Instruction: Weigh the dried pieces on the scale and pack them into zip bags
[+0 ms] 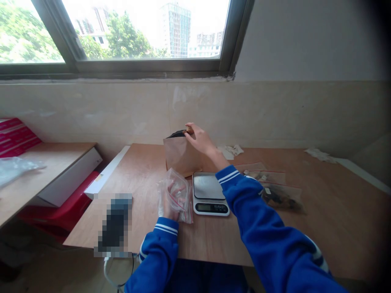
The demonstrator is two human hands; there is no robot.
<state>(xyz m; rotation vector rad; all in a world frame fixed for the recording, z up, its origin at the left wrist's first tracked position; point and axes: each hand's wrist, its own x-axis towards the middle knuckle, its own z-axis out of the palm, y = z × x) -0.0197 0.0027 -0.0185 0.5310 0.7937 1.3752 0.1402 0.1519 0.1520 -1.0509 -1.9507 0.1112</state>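
My right hand [200, 140] is over the mouth of a brown paper bag [180, 152], its thumb and fingers pinched on a small brown piece [190, 130] whose kind I cannot make out. The paper bag stands upright at the back of the table, its top open and dark inside. My left hand [170, 205] is closed on a clear zip bag [179, 189] with a red seal line; the plastic partly covers the fingers. Just right of that bag lies a white kitchen scale [210, 191] with a metal plate and a dark display. Nothing shows on the visible plate.
Filled clear zip bags [282, 198] lie right of the scale, partly behind my right sleeve. A blurred-out dark device [114, 224] with a white cable is at the left edge. Crumpled white paper [230, 151] lies near the wall. A red stool [70, 203] stands between the tables.
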